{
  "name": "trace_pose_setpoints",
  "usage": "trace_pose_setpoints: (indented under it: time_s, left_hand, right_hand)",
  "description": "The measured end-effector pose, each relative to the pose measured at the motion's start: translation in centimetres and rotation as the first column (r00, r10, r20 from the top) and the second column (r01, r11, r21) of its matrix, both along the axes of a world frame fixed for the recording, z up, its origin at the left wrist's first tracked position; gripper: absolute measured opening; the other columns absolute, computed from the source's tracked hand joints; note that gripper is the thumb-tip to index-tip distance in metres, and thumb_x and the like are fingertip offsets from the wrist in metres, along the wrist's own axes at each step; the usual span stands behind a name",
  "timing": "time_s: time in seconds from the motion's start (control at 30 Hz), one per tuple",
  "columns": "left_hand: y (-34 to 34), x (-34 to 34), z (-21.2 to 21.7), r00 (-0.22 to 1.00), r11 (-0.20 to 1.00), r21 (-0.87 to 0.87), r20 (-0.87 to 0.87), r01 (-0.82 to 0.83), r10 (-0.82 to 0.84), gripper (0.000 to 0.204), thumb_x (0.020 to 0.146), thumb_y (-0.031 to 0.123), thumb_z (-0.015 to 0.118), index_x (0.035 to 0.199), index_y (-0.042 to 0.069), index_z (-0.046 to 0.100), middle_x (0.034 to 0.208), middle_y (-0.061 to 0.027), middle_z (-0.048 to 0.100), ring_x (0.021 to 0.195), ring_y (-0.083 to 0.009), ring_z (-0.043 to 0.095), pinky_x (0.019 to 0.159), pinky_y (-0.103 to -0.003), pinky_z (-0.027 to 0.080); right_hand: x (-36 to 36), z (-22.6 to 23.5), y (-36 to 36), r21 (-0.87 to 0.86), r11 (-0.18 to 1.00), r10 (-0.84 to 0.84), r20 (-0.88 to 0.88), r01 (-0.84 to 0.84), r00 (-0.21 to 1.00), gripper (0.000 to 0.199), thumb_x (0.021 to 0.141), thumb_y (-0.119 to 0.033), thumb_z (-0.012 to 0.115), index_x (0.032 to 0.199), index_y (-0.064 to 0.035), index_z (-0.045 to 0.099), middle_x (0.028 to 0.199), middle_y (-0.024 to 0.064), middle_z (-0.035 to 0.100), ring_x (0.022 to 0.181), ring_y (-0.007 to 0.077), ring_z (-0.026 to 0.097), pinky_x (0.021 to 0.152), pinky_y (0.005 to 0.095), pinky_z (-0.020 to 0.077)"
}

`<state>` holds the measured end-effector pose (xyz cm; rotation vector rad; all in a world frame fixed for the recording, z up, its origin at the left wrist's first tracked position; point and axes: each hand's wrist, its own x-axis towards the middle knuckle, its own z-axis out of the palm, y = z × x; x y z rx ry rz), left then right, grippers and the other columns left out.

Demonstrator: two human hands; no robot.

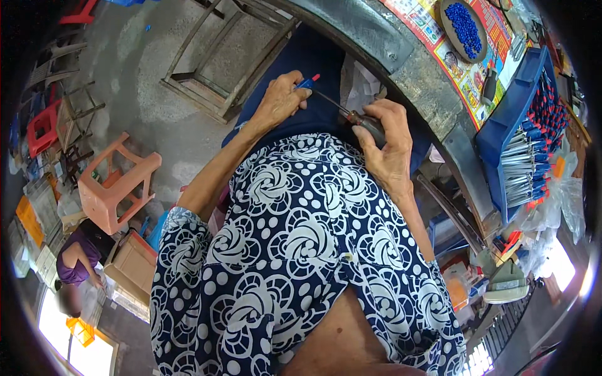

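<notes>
Above my lap, my left hand [282, 102] pinches a small blue piece with a red tip [306, 83] between thumb and fingers. My right hand [390, 139] is wrapped round the dark brown handle of a screwdriver [369, 128]. Its thin metal shaft runs up and left toward the blue piece; whether its end touches the piece is hidden by the fingers. Dark blue cloth [323, 56] covers my lap beneath both hands.
A worn workbench [426, 84] stands to the right, holding a dish of small blue parts [443, 25] and a blue tray [492, 153] of thin metal-shafted pieces with blue and red ends. A wooden frame [182, 76], a pink stool [100, 203] and a person in purple [78, 257] are at left.
</notes>
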<state>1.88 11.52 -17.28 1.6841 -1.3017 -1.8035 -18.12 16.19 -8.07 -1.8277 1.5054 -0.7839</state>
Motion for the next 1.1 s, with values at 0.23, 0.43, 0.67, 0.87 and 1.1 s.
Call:
trace_pose_setpoints:
  time_s: [0.23,0.43,0.67,0.87,1.1]
  left_hand:
    - [0.1,-0.3,0.5,0.998,0.999,-0.034,0.065,0.015,-0.013,0.012,0.08,0.012,0.053,0.084,0.0,0.051,0.061,-0.0068,0.056,0.047,-0.0096,0.047,0.043,-0.024,0.037]
    - [0.2,-0.2,-0.6,0.993,0.985,-0.155,0.096,0.08,-0.065,0.013,0.08,0.011,0.053,0.083,-0.001,0.051,0.061,-0.0075,0.056,0.048,-0.0109,0.049,0.044,-0.025,0.038]
    - [0.1,-0.3,-0.2,0.995,0.991,-0.121,0.091,0.054,-0.043,0.012,0.08,0.011,0.053,0.08,0.0,0.05,0.061,-0.0074,0.056,0.047,-0.0102,0.048,0.043,-0.024,0.036]
    - [0.0,-0.3,0.1,0.997,0.996,-0.068,0.041,0.061,-0.058,0.011,0.08,0.01,0.053,0.079,0.0,0.05,0.061,-0.0071,0.056,0.046,-0.01,0.045,0.042,-0.023,0.035]
    - [-0.2,-0.3,0.0,0.999,0.999,-0.013,0.011,0.035,-0.035,0.01,0.079,0.008,0.053,0.08,-0.001,0.051,0.061,-0.0082,0.056,0.047,-0.0099,0.046,0.042,-0.023,0.034]
  right_hand:
    - [-0.7,-0.9,0.6,0.387,0.907,-0.179,0.0,0.165,0.984,0.024,0.08,-0.013,0.057,0.098,0.0028,0.055,0.075,0.0091,0.057,0.062,0.0135,0.052,0.057,0.0272,0.0429]
    - [-0.1,-0.7,0.3,0.288,0.954,-0.042,-0.136,0.081,0.99,0.02,0.076,-0.005,0.058,0.095,-0.0013,0.058,0.073,0.0089,0.058,0.057,0.0148,0.051,0.054,0.0262,0.0416]
    - [0.3,0.0,-1.1,-0.192,0.949,0.203,-0.227,-0.248,0.952,0.032,0.061,0.007,0.063,0.091,-0.0026,0.057,0.093,0.0106,0.054,0.085,0.0272,0.052,0.074,0.0325,0.0447]
    - [0.7,-0.5,-0.4,-0.064,0.991,-0.114,0.111,0.121,0.987,0.024,0.073,-0.004,0.066,0.093,-0.0002,0.054,0.093,0.01,0.053,0.085,0.0175,0.052,0.072,0.027,0.0418]
    - [1.1,1.1,0.0,0.236,0.954,-0.19,0.003,0.184,0.982,0.014,0.082,-0.011,0.058,0.09,0.0006,0.054,0.075,0.0111,0.055,0.066,0.0192,0.054,0.062,0.0274,0.0419]
